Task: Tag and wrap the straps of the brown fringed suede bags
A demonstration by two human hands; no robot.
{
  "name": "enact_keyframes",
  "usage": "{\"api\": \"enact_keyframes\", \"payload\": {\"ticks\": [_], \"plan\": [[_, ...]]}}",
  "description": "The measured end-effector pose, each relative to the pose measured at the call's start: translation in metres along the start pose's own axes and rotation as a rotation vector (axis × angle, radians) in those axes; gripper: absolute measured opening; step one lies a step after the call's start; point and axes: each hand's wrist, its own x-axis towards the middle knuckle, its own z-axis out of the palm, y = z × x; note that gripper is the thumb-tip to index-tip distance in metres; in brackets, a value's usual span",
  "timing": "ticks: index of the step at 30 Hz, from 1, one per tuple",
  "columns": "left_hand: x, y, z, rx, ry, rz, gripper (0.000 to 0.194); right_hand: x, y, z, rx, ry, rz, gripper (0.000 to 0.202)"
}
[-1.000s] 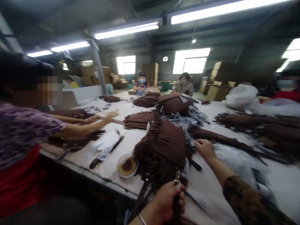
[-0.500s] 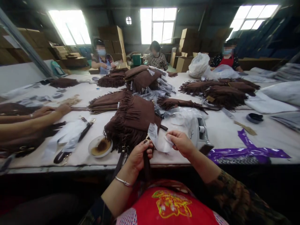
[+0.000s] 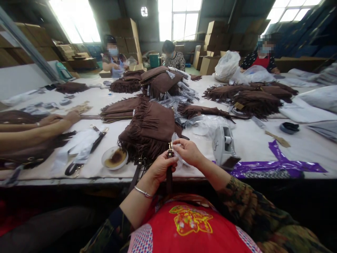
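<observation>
A brown fringed bag [image 3: 158,123] lies on the table in front of me. My left hand [image 3: 162,168] is closed around its dark brown strap [image 3: 170,181], just below a gold-coloured snap hook [image 3: 170,144] at the strap's end. Close beside the hook, my right hand [image 3: 187,151] pinches a thin, whitish translucent wrapping sheet [image 3: 180,161]. The sheet lies against the hook; whether it goes round the metal is hidden by the fingers. A second strap end with metal fittings [image 3: 140,161] hangs from the bag over the table edge.
Left of the bag stands a white dish [image 3: 107,154] with brown liquid. To the right are a tape dispenser [image 3: 223,149], purple plastic [image 3: 279,165] and a brush [image 3: 277,138]. Piled fringed bags [image 3: 163,82] lie behind. A co-worker's arms [image 3: 58,124] reach in from the left.
My right hand has moved left, bringing the sheet close against the snap hook. My left hand has shifted slightly down the strap, so the hook now shows above it.
</observation>
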Motion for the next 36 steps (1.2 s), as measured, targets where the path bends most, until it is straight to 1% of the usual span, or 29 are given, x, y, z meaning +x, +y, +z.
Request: {"api": "enact_keyframes", "payload": {"ticks": [3,6,8,10,13,15,19,20,22,25,27,29,31,32,34,36], "plan": [[-0.001,-0.001,-0.001,-0.019,0.057,0.011,0.05,-0.005,0.007,-0.002,0.225,0.002,0.103,0.045],[0.0,-0.003,-0.002,-0.018,0.125,0.029,0.052,-0.018,0.013,-0.005,0.404,-0.061,0.23,0.057],[0.002,-0.007,-0.002,0.004,0.154,0.043,0.052,-0.026,0.014,-0.004,0.408,-0.093,0.288,0.055],[0.005,-0.011,-0.001,0.029,0.166,0.051,0.051,-0.029,0.013,-0.001,0.4,-0.066,0.304,0.05],[0.004,-0.015,0.001,0.032,0.163,0.048,0.047,-0.028,0.007,0.0,0.384,0.079,0.243,0.041],[-0.002,-0.012,0.0,0.022,0.145,0.012,0.045,-0.028,0.003,-0.006,0.307,0.151,0.187,0.038],[-0.024,0.003,-0.008,-0.007,0.047,-0.128,0.041,-0.041,-0.005,-0.028,0.112,0.159,0.108,0.037],[-0.028,0.007,-0.01,-0.021,0.027,-0.145,0.038,-0.047,-0.007,-0.032,0.084,0.149,0.104,0.036],[-0.034,0.013,-0.012,-0.043,0.01,-0.137,0.036,-0.059,-0.012,-0.036,0.075,0.116,0.115,0.036],[-0.034,0.015,-0.007,-0.052,-0.025,-0.095,0.042,-0.069,-0.02,-0.03,0.129,0.071,0.152,0.037],[-0.03,0.012,0.001,-0.066,-0.074,-0.092,0.05,-0.07,-0.023,-0.019,0.117,0.115,0.143,0.035],[-0.026,0.005,0.009,-0.066,-0.108,-0.098,0.048,-0.068,-0.024,-0.01,0.062,0.172,0.106,0.032],[-0.023,-0.001,0.013,-0.032,-0.098,-0.098,0.039,-0.066,-0.021,-0.008,0.014,0.183,0.059,0.029],[-0.022,-0.003,0.013,-0.01,-0.078,-0.101,0.036,-0.067,-0.018,-0.011,-0.019,0.183,0.021,0.028],[-0.019,-0.006,0.009,0.014,-0.02,-0.105,0.036,-0.071,-0.01,-0.025,-0.128,0.204,-0.086,0.025],[-0.017,-0.008,0.002,0.003,0.026,-0.109,0.039,-0.077,-0.002,-0.044,-0.269,0.251,-0.179,0.024]]}}
